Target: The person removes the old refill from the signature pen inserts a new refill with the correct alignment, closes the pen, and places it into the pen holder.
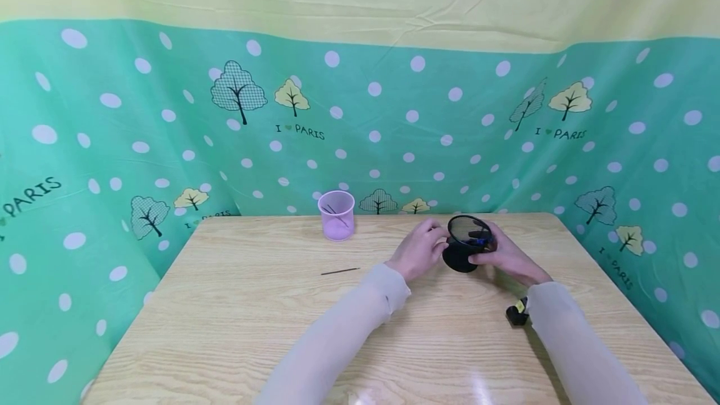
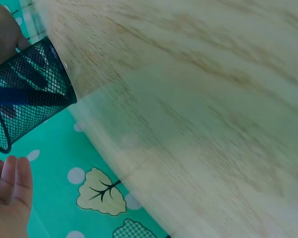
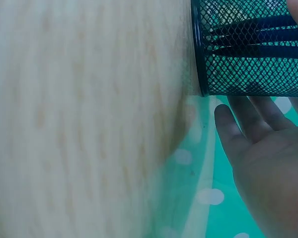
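Observation:
A black mesh pen holder [image 1: 459,259] stands at the back right of the table. My right hand [image 1: 506,256] grips it from the right, thumb on the near side and fingers behind the mesh. Several dark pens [image 3: 260,51] show through its wall, one of them with a blue part. My left hand [image 1: 419,249] is at the holder's left side, holding nothing. In the left wrist view the left fingers [image 2: 23,181] are fairly straight, close to the holder's rim.
A purple pen cup [image 1: 339,229] with thin dark sticks inside stands at the back edge, left of centre. A thin dark stick [image 1: 340,271] lies on the wooden table [image 1: 236,330]. Beside my right sleeve sits a small black object [image 1: 515,315] with a yellow patch.

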Demonstrator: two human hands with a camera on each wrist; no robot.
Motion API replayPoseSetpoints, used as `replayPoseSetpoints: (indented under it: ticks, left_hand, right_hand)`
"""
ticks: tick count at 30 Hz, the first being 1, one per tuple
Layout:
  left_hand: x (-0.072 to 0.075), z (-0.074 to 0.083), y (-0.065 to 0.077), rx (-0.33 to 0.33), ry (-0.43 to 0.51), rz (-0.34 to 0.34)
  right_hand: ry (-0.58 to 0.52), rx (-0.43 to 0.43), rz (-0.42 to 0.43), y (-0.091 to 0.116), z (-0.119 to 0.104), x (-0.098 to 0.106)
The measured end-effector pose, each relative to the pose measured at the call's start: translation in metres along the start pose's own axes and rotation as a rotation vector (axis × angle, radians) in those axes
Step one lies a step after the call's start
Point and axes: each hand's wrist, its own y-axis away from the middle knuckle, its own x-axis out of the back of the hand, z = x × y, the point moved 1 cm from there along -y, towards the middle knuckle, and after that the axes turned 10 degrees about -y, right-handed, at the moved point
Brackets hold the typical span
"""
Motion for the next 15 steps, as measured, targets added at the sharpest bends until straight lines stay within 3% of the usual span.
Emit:
replayPoseSetpoints:
  ticks: [5, 15]
  left_hand:
    - [0.006, -0.004, 0.008, 0.007, -0.054, -0.006]
    - [0.011, -0.011, 0.026, -0.015, -0.132, -0.010]
  right_hand:
    - [0.018, 0.007, 0.000, 0.000, -0.002, 0.000]
    - [0.124, -0.021, 0.081, 0.013, -0.011, -0.003]
